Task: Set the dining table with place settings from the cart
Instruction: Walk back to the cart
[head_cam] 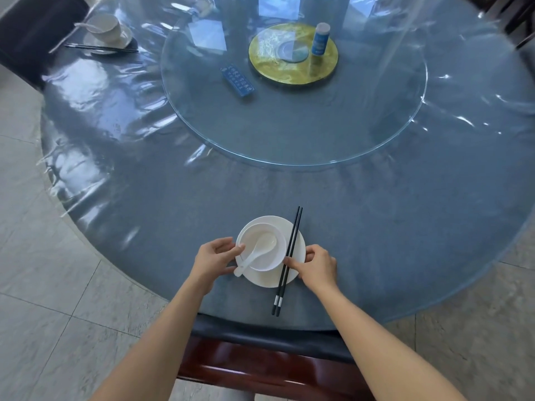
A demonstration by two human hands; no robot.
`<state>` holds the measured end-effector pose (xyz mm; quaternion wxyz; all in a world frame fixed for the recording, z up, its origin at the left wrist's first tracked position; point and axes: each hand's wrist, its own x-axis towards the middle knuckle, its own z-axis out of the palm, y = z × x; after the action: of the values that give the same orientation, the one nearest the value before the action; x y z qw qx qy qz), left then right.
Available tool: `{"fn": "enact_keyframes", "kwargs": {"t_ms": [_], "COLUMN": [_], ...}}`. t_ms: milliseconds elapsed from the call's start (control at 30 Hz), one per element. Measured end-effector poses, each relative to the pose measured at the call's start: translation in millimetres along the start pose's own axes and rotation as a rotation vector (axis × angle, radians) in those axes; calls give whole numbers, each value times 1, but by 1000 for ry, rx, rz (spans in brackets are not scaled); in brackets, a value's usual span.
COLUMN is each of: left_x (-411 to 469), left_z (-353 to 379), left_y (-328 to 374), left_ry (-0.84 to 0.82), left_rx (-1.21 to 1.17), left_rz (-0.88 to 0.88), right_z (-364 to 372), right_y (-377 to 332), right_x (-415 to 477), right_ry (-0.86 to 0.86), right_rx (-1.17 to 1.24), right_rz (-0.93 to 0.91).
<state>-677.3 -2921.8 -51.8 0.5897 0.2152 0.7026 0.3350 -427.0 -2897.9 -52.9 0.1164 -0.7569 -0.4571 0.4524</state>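
— Two hands flank the plate (298, 241) near the worktop's (376, 227) edge; the left hand (215, 260) pinches the spoon (262, 246) handle.
— The right hand (318, 266) pinches the chopsticks (291, 247) across the rim, fingers (293, 264) bunched, tips half hidden.

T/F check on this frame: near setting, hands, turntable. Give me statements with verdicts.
1. The spoon lies in the bowl. True.
2. The chopsticks lie left of the bowl. False: they cross the right side of the plate.
3. The right hand touches the chopsticks. True.
4. The left hand hangs clear of the table. False: it holds the plate's left edge.
5. The glass turntable carries nothing. False: a yellow disc, a tube and a blue packet sit on it.
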Motion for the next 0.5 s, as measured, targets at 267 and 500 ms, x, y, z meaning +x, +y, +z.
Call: {"fn": "enact_keyframes", "kwargs": {"t_ms": [267, 500], "left_x": [-13, -30], "left_z": [-2, 17], "left_y": [12, 52], "left_ry": [196, 241], "left_rx": [319, 498], "left_rz": [149, 492], "right_z": [-8, -53], "right_y": [5, 19], "right_x": [-11, -30], "right_ry": [57, 214], "right_rx": [2, -61], "right_rz": [35, 52]}}
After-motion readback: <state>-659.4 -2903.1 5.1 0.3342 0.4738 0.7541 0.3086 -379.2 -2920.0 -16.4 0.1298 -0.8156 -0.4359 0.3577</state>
